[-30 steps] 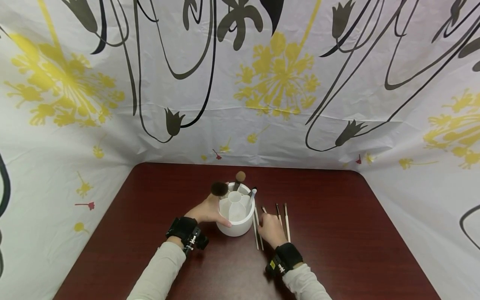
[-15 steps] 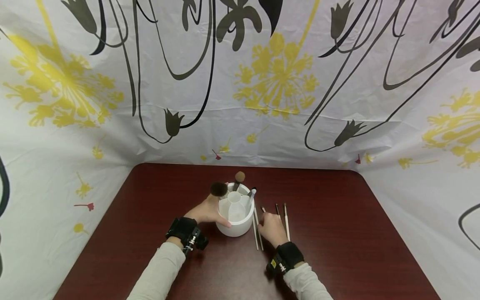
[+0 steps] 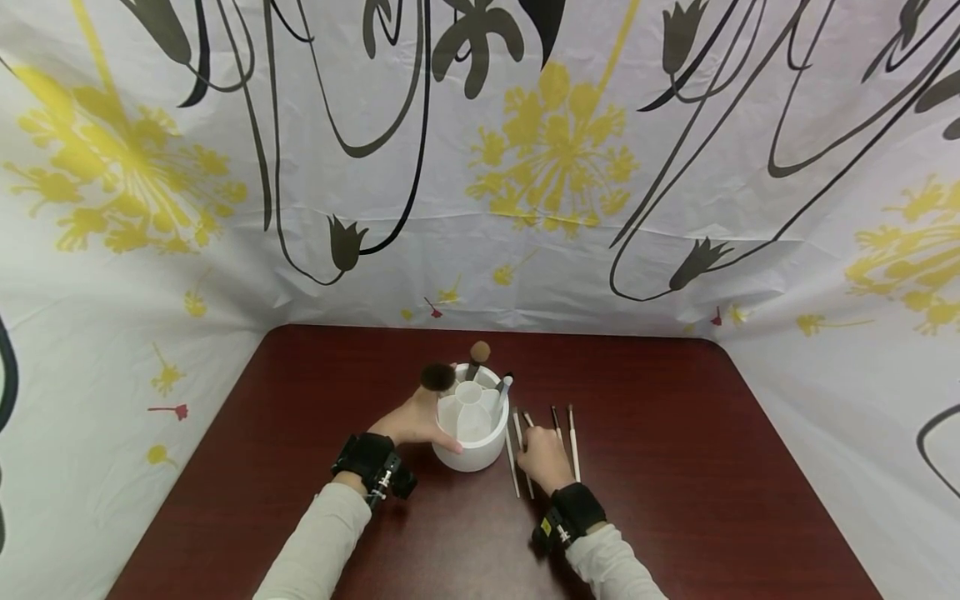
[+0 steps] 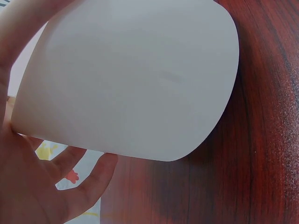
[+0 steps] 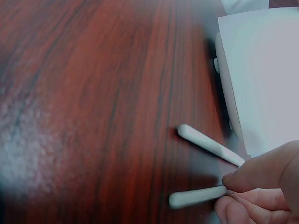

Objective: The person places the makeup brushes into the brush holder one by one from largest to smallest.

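A white round makeup brush holder [image 3: 467, 459] with compartments stands near the middle of the table. My left hand [image 3: 417, 422] grips its left side, thumb across the front. In the left wrist view its smooth wall [image 4: 135, 79] fills much of the frame, fingers spread along one edge. Right of the holder, my right hand [image 3: 545, 460] pinches a thin makeup brush [image 5: 198, 196] by its white handle between thumb and fingers, low over the table. Another white-handled brush [image 5: 210, 144] lies between it and the holder. My fingers hide part of the pinched brush.
In the holder stand a fluffy dark brush [image 3: 438, 377], a tan-tipped brush [image 3: 480, 353] and a light-handled one [image 3: 501, 398]. More thin brushes lie by the right hand, including a white-handled one [image 3: 573, 446]. A patterned cloth [image 3: 555, 275] hangs behind the dark red table [image 3: 645, 417].
The pinched brush has shifted slightly right and forward, and its tip now shows beside the holder. The neighbouring brush has turned a little. The left hand and holder stay in place.
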Motion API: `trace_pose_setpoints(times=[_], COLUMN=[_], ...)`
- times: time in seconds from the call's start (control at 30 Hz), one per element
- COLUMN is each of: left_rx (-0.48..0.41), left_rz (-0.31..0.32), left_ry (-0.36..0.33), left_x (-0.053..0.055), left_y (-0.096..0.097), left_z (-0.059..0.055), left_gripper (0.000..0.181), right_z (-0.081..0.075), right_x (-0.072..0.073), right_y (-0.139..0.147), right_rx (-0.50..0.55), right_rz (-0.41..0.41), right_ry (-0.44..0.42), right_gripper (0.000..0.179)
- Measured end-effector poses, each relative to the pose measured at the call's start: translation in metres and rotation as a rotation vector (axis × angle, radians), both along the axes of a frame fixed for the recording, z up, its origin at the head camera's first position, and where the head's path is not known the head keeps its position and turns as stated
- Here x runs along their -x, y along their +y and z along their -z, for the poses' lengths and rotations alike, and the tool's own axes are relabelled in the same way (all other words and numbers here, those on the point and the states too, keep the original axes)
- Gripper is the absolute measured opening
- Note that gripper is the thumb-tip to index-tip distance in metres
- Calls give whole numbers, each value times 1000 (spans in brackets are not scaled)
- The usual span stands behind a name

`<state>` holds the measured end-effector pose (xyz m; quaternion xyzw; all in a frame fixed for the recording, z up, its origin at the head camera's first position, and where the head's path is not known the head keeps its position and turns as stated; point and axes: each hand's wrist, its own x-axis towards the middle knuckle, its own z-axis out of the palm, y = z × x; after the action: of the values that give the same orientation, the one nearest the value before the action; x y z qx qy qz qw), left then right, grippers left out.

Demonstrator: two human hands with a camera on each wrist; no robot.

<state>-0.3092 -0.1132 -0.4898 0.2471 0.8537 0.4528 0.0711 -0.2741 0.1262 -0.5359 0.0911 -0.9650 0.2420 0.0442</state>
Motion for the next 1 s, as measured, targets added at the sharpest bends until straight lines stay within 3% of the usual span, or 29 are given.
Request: trace_pose_setpoints(times=[0.27,0.83,1.0], left_rx=[-12,-25,-20], left_rz=[3,15,16], left_ry=[-4,-1,-2], left_x=[2,3,3], left_y=[-1,-1,-1], left_z=[1,3,3], left_gripper=[119,118,119], right_z=[0,-5,-12], right_x=[2,1,0], right_y=[2,6,9], right_rx=[15,60,84], right_rz=[20,84,105], right_ry=[-39,-2,56], right_gripper=[42,39,22])
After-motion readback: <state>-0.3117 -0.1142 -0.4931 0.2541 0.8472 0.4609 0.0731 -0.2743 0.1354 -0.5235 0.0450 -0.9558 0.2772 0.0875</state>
